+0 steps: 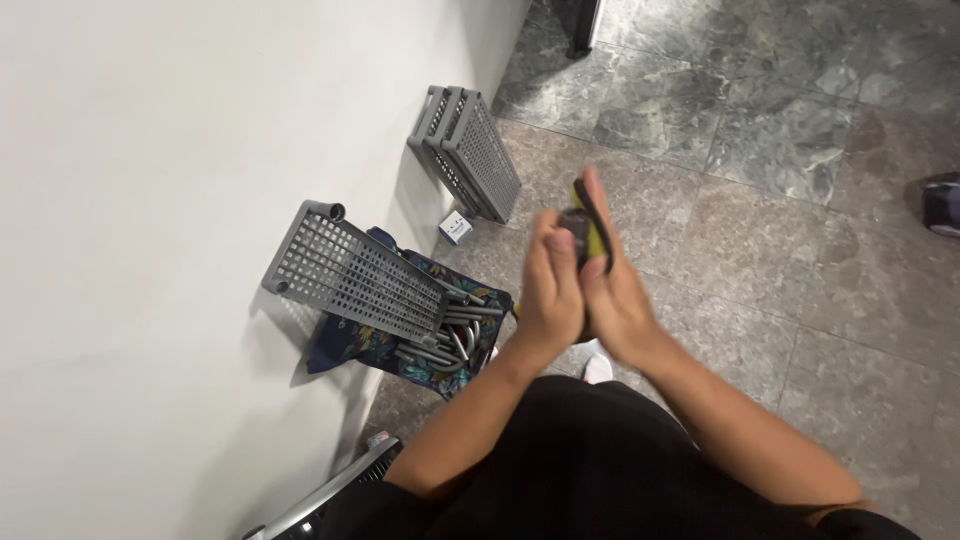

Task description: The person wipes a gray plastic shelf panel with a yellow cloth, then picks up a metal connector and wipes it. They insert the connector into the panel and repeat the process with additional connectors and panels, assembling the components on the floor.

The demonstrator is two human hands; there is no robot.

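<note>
My left hand and my right hand are pressed together in front of me, above the floor. Between them they hold a small dark and yellow-green object; only its top edge shows past my fingers, so its kind is unclear. Below and to the left lies a patterned dark bag filled with several grey metal tubes.
A grey perforated shelf panel leans on the white wall over the bag. Two more grey panels lean on the wall farther off. A small white-and-blue box lies on the stone tile floor. A shoe shows at the right edge.
</note>
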